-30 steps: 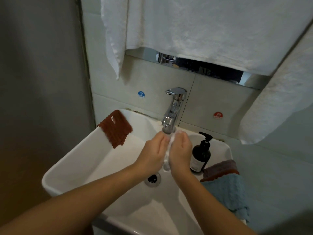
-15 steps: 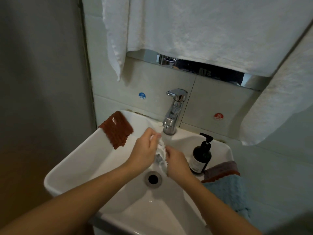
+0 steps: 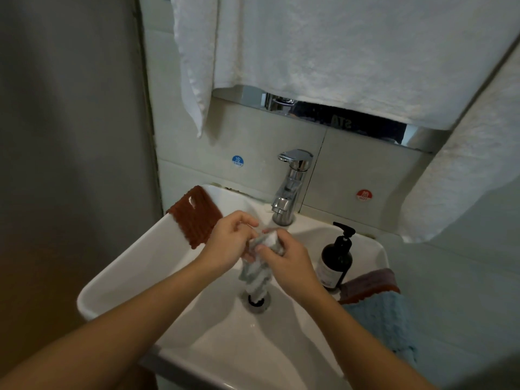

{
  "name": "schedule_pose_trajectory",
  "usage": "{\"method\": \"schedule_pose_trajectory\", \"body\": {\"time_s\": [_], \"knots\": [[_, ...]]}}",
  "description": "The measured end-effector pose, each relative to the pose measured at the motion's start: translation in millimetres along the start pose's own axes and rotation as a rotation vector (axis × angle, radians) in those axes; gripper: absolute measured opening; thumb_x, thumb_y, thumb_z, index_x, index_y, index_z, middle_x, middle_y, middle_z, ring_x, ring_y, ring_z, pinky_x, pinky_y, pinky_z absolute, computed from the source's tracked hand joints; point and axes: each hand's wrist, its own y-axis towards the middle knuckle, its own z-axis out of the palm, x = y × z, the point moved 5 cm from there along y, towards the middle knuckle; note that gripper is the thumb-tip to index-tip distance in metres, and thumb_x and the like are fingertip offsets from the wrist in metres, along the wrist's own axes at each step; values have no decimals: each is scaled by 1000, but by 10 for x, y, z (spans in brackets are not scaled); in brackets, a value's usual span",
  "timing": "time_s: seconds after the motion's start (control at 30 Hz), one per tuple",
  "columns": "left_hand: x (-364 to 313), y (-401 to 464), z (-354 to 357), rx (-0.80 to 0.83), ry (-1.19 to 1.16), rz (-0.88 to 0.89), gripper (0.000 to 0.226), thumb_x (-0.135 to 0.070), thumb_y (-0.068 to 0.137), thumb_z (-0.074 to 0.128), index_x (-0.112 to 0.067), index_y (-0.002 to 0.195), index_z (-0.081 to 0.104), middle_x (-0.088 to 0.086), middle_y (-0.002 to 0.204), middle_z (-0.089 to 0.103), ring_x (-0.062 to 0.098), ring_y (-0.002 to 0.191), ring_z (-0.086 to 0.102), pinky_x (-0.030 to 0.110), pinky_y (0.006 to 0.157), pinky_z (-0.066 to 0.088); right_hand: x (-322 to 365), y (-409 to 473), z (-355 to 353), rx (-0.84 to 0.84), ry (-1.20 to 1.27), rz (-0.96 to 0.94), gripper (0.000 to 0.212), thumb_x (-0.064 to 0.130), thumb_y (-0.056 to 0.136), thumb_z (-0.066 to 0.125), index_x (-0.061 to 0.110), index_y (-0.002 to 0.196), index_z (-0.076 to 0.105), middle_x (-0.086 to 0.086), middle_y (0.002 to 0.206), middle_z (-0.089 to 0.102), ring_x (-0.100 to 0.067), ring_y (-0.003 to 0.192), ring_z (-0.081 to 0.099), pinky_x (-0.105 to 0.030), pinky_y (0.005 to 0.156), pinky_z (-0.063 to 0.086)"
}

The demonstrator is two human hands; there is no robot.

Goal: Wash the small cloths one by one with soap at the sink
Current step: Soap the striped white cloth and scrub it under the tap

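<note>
Your left hand [image 3: 229,240] and right hand [image 3: 287,256] both grip the pale grey cloth [image 3: 257,270], bunched together over the sink [image 3: 135,266] below the tap [image 3: 289,190]; its twisted tail hangs toward the drain [image 3: 257,301]. You look mid-scrub or wringing. Next likely calls for rinsing.

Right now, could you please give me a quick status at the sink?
Both hands, left hand and right hand, gripping grey cloth over drain. Cloth twisted, hanging. Nothing in the way.
</note>
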Motion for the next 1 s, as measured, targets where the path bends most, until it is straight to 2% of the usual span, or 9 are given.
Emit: {"method": "schedule_pose_trajectory", "body": {"time_s": [0.13, 0.23, 0.37, 0.5, 0.6, 0.67, 0.77, 0.93, 1.0], "knots": [[160, 14, 50, 384, 592, 119, 35, -4, 77, 64, -16, 110, 63, 2, 105, 50, 18, 101, 52, 23, 88, 44, -92, 78, 16, 32, 278, 134, 14, 9, 97, 52, 16, 106, 61, -8, 100, 70, -19, 87, 68, -35, 76, 59], [300, -34, 30, 546, 541, -67, 28, 1, 75, 67, -17, 96, 63, -2, 95, 58, 14, 91, 55, 28, 83, 47, -180, 126, -78, -73, 295, 178, 16, 14, 101, 48, 19, 96, 62, -5, 87, 69, -20, 79, 67, -36, 73, 57], [426, 35, -157, 415, 426, -192, 10, -20, 73, 63, -19, 83, 59, 1, 84, 59, 17, 78, 56, 30, 68, 45, -349, 149, -292, -215, 45, 203, 20, 28, 103, 45, 17, 95, 60, -9, 87, 67, -27, 80, 65, -40, 73, 54], [451, 120, -108, 254, 92, -205, 8, -21, 93, 60, -17, 87, 57, 6, 82, 57, 19, 76, 53, 32, 73, 39, -425, 123, -272, -112, -466, 172, 26, 37, 103, 40, 19, 94, 57, -2, 83, 64, -21, 77, 62, -36, 73, 51], [385, 82, 80, 74, -6, -190, 29, -34, 104, 42, -17, 84, 55, 1, 75, 60, 14, 66, 57, 26, 64, 43, -239, 34, -8, -36, -244, 74, 33, 34, 103, 42, 21, 76, 55, 7, 70, 59, -2, 61, 54, -21, 58, 43], [300, -21, 201, -76, 12, -88, 32, -31, 105, 37, -21, 83, 58, -1, 77, 63, 15, 73, 60, 26, 64, 43, -119, 42, 85, -134, -28, 29, 31, 28, 104, 41, 19, 78, 55, 7, 66, 56, 1, 56, 51, -18, 56, 40], [180, -157, 452, -38, 68, 52, 30, -24, 105, 37, -25, 83, 57, -6, 79, 61, 9, 76, 58, 25, 67, 43, -156, 137, -9, -448, 36, 128, 21, 26, 105, 39, 20, 90, 53, 6, 75, 57, -5, 67, 55, -20, 57, 39], [230, -5, 240, -142, 184, 66, 13, -20, 103, 40, -20, 98, 52, 0, 80, 62, 16, 70, 58, 38, 70, 50, -177, -12, 195, -235, 79, 127, 30, 28, 102, 42, 17, 76, 51, 3, 68, 52, -8, 63, 50, -25, 57, 41], [190, -69, 319, -41, 185, 131, 12, -19, 101, 41, -20, 95, 52, -3, 77, 60, 12, 68, 55, 31, 65, 47, -115, 34, 73, -335, 112, 94, 30, 27, 103, 41, 18, 76, 51, 2, 68, 52, -8, 61, 50, -24, 56, 41]]}}
